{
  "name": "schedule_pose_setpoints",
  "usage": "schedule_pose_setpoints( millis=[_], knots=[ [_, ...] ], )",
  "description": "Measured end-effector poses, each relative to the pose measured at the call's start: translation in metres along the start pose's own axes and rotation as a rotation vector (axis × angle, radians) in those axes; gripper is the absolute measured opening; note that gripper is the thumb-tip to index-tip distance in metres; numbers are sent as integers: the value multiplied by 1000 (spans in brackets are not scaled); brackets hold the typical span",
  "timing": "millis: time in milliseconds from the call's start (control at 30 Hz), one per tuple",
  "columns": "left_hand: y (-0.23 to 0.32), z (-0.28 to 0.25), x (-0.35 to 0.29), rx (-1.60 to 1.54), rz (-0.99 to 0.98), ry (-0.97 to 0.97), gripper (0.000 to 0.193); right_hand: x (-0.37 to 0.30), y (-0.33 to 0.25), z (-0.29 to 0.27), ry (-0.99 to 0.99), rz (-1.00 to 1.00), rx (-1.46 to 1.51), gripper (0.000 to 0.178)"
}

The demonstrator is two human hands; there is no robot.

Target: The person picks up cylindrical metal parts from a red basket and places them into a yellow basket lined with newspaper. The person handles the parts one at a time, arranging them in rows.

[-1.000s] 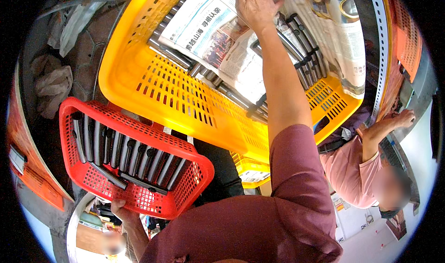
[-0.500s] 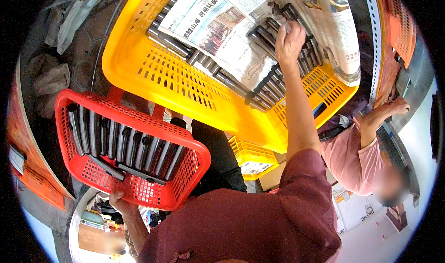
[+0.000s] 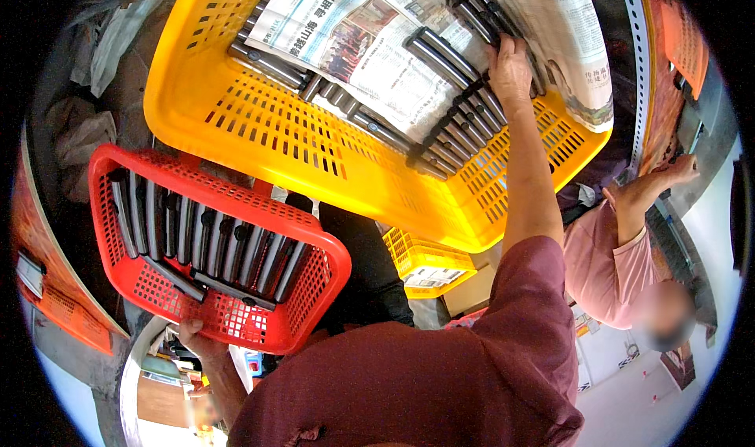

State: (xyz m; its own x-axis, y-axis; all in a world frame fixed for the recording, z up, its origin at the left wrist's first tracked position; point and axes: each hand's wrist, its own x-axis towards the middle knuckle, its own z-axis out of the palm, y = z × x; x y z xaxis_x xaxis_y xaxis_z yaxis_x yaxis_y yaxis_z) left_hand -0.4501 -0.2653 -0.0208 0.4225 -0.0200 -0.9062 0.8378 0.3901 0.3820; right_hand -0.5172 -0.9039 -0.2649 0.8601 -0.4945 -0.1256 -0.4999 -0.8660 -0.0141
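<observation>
A big yellow basket [image 3: 393, 203] holds rows of dark rods [image 3: 464, 134], with newspaper [image 3: 393, 63] spread over some of them. The right hand [image 3: 513, 73] is in this basket, its fingers bent against the rods near the right side. I cannot tell if it grips one. The left hand [image 3: 197, 337] grips the low edge of a red basket [image 3: 338, 264]. Inside, many dark sticks [image 3: 183, 230] stand side by side, and two more lie across their lower ends.

a pink-shirted person [image 3: 605, 266] and an orange basket [image 3: 684, 49] show at right.
</observation>
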Motion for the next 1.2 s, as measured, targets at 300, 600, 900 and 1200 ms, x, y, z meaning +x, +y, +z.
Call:
schedule_pose_setpoints(
  millis=[300, 600, 900, 1200],
  knots=[
    [-3, -12, -4, 49, -8, -19, 76, -3, 5, 6, 70, 0, -136, 34],
    [-8, 10, -6, 17, -7, -47, 75, 4, 18, 9, -58, -116, -137, 25],
    [-9, 2, -9, 13, -9, -37, 75, 7, 12, -5, -91, -123, -214, 13],
    [-11, -7, -13, -9, 16, -45, 79, 14, 3, -3, -23, -26, -232, 22]
  ],
)
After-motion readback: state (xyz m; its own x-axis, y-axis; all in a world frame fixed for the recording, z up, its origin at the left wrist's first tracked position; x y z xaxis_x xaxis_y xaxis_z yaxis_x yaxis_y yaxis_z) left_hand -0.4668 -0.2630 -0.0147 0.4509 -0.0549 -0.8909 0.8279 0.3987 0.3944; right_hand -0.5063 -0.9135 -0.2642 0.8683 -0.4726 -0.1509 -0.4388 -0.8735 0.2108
